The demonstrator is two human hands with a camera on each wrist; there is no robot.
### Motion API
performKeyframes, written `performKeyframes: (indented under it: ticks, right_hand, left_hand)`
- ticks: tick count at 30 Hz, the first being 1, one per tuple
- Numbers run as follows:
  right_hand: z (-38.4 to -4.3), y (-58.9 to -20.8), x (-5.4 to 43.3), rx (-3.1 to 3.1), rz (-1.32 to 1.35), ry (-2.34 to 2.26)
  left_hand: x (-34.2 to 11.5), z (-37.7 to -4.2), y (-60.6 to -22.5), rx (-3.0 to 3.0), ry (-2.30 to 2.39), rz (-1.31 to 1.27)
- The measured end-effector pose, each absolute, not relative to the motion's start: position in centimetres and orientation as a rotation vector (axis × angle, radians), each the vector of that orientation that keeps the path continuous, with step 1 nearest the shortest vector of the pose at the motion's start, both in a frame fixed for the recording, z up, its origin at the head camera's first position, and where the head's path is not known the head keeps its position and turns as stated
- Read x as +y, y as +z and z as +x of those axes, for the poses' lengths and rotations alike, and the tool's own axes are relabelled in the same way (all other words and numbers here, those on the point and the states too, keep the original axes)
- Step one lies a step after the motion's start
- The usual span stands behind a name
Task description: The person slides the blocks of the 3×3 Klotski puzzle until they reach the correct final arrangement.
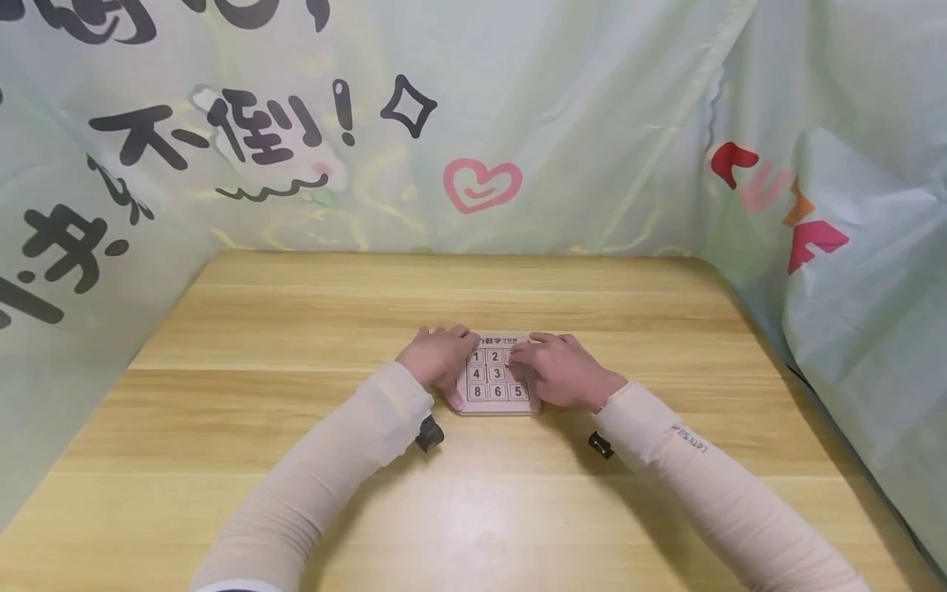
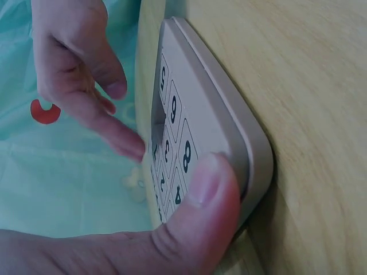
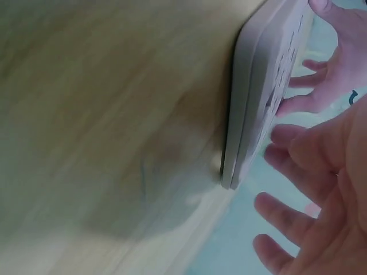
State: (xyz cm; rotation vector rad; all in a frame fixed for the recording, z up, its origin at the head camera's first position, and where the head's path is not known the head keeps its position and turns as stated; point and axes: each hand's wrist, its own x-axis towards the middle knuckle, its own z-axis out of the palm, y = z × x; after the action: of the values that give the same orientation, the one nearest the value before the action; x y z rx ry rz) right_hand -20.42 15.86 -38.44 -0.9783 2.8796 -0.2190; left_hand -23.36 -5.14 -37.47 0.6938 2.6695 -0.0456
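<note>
A pale pink number sliding puzzle [image 1: 499, 409] lies flat on the table, its square tiles marked with black digits. The left hand [image 1: 440, 355] grips its left side; in the left wrist view the thumb [image 2: 209, 186] presses on the near corner by the 8 tile [image 2: 187, 153]. Over the puzzle's right side, the right hand [image 1: 558, 372] reaches with a fingertip at the upper right tiles, hiding some of them. Its other fingers are loosely bent, apart from the frame, in the right wrist view [image 3: 327, 183]. A recessed gap shows beside the 3 tile [image 2: 167, 150].
The wooden table [image 1: 296, 329] extends around the puzzle on all sides. A pale printed curtain [image 1: 592, 123] hangs behind it and along both sides. Small black devices [image 1: 429, 434] sit at both wrists, beneath the beige sleeves [image 1: 348, 436].
</note>
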Motion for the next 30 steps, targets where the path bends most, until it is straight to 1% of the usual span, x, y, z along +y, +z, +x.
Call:
performKeyframes:
  ticks: [8,20,27,30]
  right_hand:
    - [-20.3,-38.5,15.5,2.817,-0.980,-0.240]
    - [-19.4,-38.8,14.6,2.808,-1.161,-0.180]
    - [-18.5,-37.7,16.2,2.824,-1.211,-0.298]
    - [-17.9,-37.8,16.8,2.794,-1.215,-0.264]
  left_hand:
    - [-5.2,-23.3,-37.5,2.674,-0.015,0.699]
    - [-5.4,-23.4,-37.5,2.660,-0.032,0.712]
    - [-5.5,-23.4,-37.6,2.644,0.016,0.707]
    - [-5.6,-23.5,-37.7,2.643,0.036,0.700]
